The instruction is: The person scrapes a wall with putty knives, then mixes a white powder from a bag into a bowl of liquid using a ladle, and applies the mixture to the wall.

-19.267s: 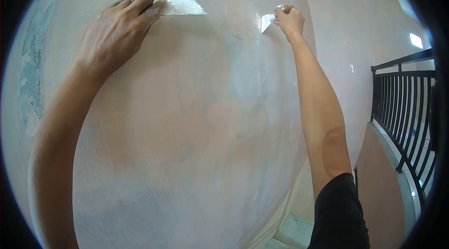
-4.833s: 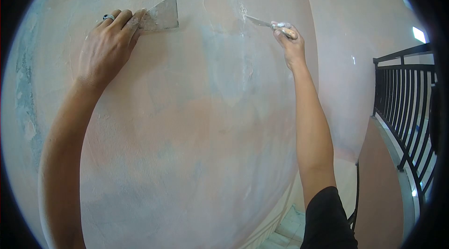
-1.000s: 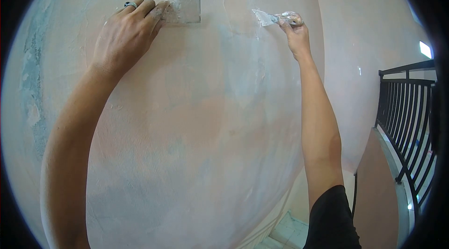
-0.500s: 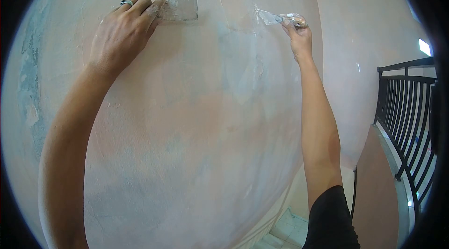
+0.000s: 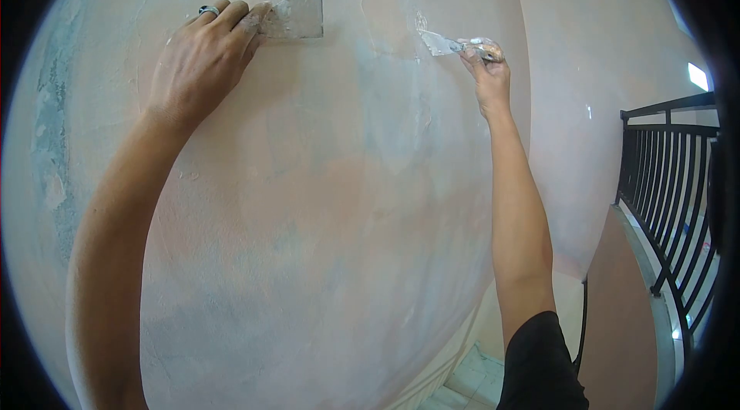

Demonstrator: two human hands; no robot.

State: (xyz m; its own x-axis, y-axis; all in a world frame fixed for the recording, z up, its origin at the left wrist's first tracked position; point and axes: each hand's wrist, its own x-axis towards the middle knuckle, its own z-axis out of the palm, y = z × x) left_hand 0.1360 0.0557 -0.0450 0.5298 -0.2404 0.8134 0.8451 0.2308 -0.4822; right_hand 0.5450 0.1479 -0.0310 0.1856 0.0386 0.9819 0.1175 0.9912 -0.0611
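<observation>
My left hand [image 5: 208,55], with a ring on one finger, is closed on a wide putty knife [image 5: 297,15]. Its broad, smeared blade points right, in front of the wall. In my right hand [image 5: 487,75] is a narrower putty knife [image 5: 441,43], its handle and blade spotted with pale filler. The blade's tip meets the wall [image 5: 308,179] beside a small rough patch of filler [image 5: 421,21]. Faded pink and bluish patches cover the wall, and a thin crack runs down between the two blades.
A black metal railing [image 5: 669,126] stands on a ledge at the right. Pale tiled stairs [image 5: 474,375] lie far below. A wall corner runs down just right of my right hand. Bluish bare strips [image 5: 52,125] mark the wall's left side.
The right putty knife has moved slightly down and left along the wall, uncovering the rough filler patch above it. My left hand and its knife sit a touch lower in view.
</observation>
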